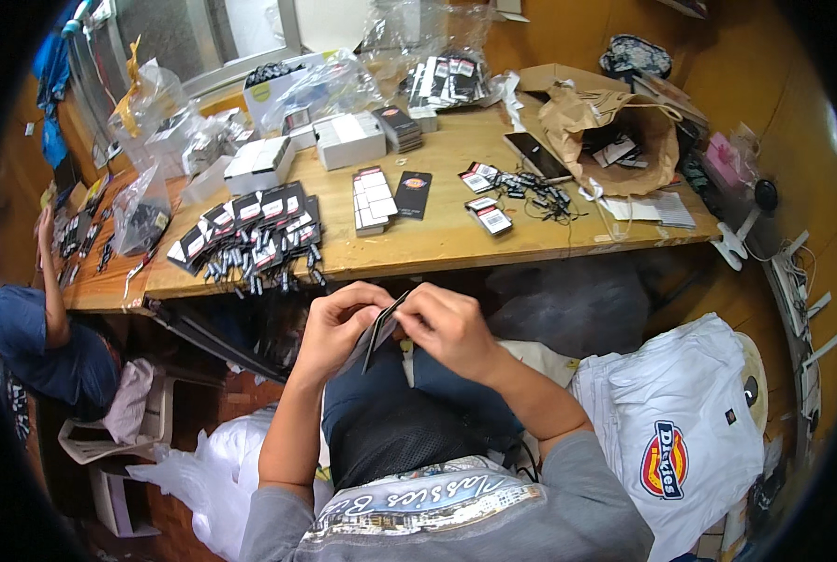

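Observation:
My left hand (336, 326) and my right hand (448, 328) meet over my lap, below the near edge of the wooden table (437, 245). Together they pinch a thin black card tag (384, 328), held nearly edge-on between the fingers of both hands. On the table ahead lies a fan of black tags with strings (250, 239), two small stacks of tags (374, 199), and loose tags with black cords (517, 192).
White boxes (348, 139) and clear plastic bags stand at the table's back. A brown paper bag (615, 140) sits at the right. A pile of white shirts (681, 431) lies at my right. Another person in blue (39, 337) sits at the left.

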`<action>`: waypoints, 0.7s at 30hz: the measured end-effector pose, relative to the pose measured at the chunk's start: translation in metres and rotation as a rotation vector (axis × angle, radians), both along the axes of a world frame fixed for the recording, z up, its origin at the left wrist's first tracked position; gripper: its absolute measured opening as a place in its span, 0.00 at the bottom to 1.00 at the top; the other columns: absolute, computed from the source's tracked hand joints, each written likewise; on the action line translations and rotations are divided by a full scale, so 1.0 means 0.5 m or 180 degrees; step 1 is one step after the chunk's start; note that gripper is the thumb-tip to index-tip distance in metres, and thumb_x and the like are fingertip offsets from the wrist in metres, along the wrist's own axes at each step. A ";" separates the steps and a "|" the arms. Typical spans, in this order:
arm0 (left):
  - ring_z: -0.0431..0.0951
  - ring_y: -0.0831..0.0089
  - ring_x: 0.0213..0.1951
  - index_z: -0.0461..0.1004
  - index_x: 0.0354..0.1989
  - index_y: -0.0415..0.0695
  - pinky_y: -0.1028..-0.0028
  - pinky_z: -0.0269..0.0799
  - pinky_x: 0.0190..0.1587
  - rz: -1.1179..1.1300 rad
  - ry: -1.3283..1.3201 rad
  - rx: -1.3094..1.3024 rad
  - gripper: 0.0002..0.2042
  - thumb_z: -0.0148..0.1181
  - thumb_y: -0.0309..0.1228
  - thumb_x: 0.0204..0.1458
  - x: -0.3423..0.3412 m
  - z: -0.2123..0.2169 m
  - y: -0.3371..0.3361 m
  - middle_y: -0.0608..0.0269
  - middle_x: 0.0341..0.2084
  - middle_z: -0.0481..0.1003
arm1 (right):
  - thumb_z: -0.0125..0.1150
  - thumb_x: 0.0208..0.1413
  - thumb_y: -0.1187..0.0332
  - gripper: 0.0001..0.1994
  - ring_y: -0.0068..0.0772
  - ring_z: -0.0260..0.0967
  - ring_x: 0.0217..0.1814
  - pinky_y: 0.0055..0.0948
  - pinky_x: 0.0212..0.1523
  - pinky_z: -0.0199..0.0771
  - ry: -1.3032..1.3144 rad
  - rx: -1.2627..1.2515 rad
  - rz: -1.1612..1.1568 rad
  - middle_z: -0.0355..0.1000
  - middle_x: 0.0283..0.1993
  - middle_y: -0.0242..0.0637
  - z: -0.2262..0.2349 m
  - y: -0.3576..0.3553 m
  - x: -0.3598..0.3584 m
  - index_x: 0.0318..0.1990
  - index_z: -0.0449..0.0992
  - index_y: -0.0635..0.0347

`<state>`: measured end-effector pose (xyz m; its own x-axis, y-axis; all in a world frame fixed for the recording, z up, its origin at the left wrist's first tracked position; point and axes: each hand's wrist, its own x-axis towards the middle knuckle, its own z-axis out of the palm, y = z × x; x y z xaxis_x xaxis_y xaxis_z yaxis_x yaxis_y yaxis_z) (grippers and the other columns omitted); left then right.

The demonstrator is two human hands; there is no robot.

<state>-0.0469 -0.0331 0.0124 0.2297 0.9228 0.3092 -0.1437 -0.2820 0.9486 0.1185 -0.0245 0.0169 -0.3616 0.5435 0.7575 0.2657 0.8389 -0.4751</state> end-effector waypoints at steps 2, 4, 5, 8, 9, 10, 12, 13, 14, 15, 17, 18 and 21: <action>0.69 0.76 0.31 0.71 0.25 0.33 0.80 0.64 0.35 0.0059 -0.0094 -0.0008 0.03 0.54 0.19 0.40 0.002 -0.008 0.002 0.61 0.27 0.69 | 0.56 0.38 0.78 0.07 0.40 0.61 0.21 0.30 0.21 0.62 0.0033 -0.0153 0.0077 0.60 0.20 0.39 -0.006 -0.001 -0.002 0.22 0.62 0.63; 0.68 0.77 0.30 0.71 0.23 0.34 0.80 0.64 0.34 0.0140 -0.0321 -0.0033 0.03 0.56 0.18 0.38 0.009 -0.018 0.002 0.62 0.26 0.69 | 0.55 0.37 0.78 0.07 0.40 0.61 0.21 0.30 0.21 0.62 -0.0006 -0.0067 0.0065 0.59 0.20 0.39 -0.007 -0.003 -0.004 0.22 0.62 0.63; 0.68 0.77 0.30 0.71 0.23 0.34 0.81 0.64 0.34 0.0139 -0.0364 -0.0033 0.03 0.55 0.18 0.38 0.013 -0.022 0.005 0.62 0.26 0.69 | 0.55 0.37 0.78 0.07 0.40 0.61 0.21 0.31 0.22 0.62 -0.0012 -0.0051 0.0067 0.59 0.20 0.39 -0.006 -0.002 -0.004 0.22 0.62 0.64; 0.67 0.79 0.29 0.70 0.23 0.34 0.82 0.63 0.34 0.0232 -0.0296 -0.0024 0.02 0.55 0.19 0.39 0.019 -0.030 0.006 0.63 0.25 0.68 | 0.56 0.38 0.78 0.07 0.40 0.61 0.22 0.31 0.22 0.62 -0.0147 0.0278 0.0125 0.59 0.20 0.39 -0.011 0.005 0.003 0.22 0.62 0.64; 0.67 0.79 0.29 0.70 0.22 0.34 0.82 0.63 0.34 0.0303 -0.0305 0.0023 0.02 0.55 0.19 0.39 0.022 -0.030 0.004 0.63 0.25 0.68 | 0.56 0.38 0.77 0.07 0.41 0.62 0.22 0.31 0.22 0.63 -0.0145 0.0185 0.0118 0.60 0.20 0.39 -0.012 0.005 0.005 0.23 0.63 0.64; 0.67 0.80 0.29 0.69 0.22 0.34 0.83 0.63 0.34 0.0374 -0.0313 0.0070 0.01 0.54 0.19 0.40 0.026 -0.032 0.003 0.63 0.25 0.68 | 0.56 0.39 0.77 0.06 0.41 0.62 0.23 0.31 0.22 0.63 -0.0141 0.0091 0.0111 0.61 0.21 0.39 -0.013 0.005 0.006 0.23 0.63 0.64; 0.66 0.81 0.28 0.66 0.23 0.35 0.83 0.62 0.33 0.0631 -0.0142 0.0152 0.01 0.51 0.19 0.43 0.036 -0.028 -0.004 0.64 0.25 0.68 | 0.55 0.40 0.76 0.05 0.38 0.64 0.23 0.28 0.23 0.64 -0.0073 -0.0140 0.0112 0.63 0.21 0.39 -0.011 0.006 0.009 0.24 0.65 0.65; 0.66 0.81 0.28 0.66 0.24 0.35 0.83 0.62 0.33 0.0749 -0.0118 0.0225 0.00 0.50 0.19 0.43 0.036 -0.023 -0.007 0.64 0.25 0.68 | 0.55 0.40 0.76 0.04 0.34 0.65 0.22 0.25 0.23 0.64 -0.0007 -0.0277 0.0121 0.65 0.21 0.38 -0.009 0.009 0.012 0.24 0.67 0.66; 0.66 0.81 0.28 0.65 0.25 0.36 0.83 0.62 0.33 0.0867 -0.0095 0.0298 0.00 0.49 0.18 0.44 0.036 -0.018 -0.010 0.64 0.25 0.68 | 0.55 0.41 0.76 0.03 0.31 0.66 0.22 0.22 0.23 0.65 0.0058 -0.0415 0.0131 0.66 0.22 0.38 -0.007 0.010 0.015 0.24 0.68 0.66; 0.66 0.81 0.28 0.65 0.25 0.36 0.83 0.62 0.33 0.0992 -0.0075 0.0381 0.00 0.48 0.18 0.45 0.037 -0.015 -0.012 0.63 0.25 0.68 | 0.54 0.42 0.76 0.03 0.28 0.66 0.23 0.21 0.24 0.65 0.0032 -0.0754 0.0185 0.67 0.22 0.37 -0.006 0.011 0.022 0.26 0.69 0.66; 0.67 0.82 0.27 0.64 0.26 0.35 0.84 0.63 0.33 0.0946 -0.0282 0.0310 0.01 0.46 0.18 0.46 0.017 -0.015 -0.010 0.63 0.25 0.69 | 0.53 0.43 0.76 0.04 0.23 0.67 0.24 0.19 0.25 0.66 -0.0022 -0.1435 0.0295 0.69 0.24 0.36 -0.006 0.014 0.041 0.28 0.70 0.67; 0.68 0.82 0.28 0.64 0.26 0.35 0.84 0.63 0.33 0.1000 -0.0150 0.0346 0.01 0.46 0.18 0.46 0.015 -0.006 -0.014 0.62 0.25 0.69 | 0.52 0.44 0.76 0.05 0.18 0.65 0.24 0.17 0.26 0.66 0.0217 -0.1969 0.0498 0.70 0.24 0.35 -0.008 0.013 0.048 0.30 0.71 0.67; 0.68 0.81 0.28 0.64 0.26 0.35 0.83 0.64 0.32 0.1117 0.0129 0.0451 0.01 0.47 0.17 0.45 0.015 -0.003 -0.015 0.61 0.26 0.70 | 0.52 0.45 0.74 0.06 0.18 0.65 0.24 0.19 0.25 0.67 0.0244 -0.2067 0.0521 0.70 0.23 0.34 -0.019 0.024 0.067 0.31 0.71 0.66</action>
<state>-0.0395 -0.0408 0.0108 -0.0781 0.8963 0.4365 0.0218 -0.4362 0.8996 0.1522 -0.0125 0.0077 -0.4363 0.8401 0.3223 0.1050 0.4033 -0.9090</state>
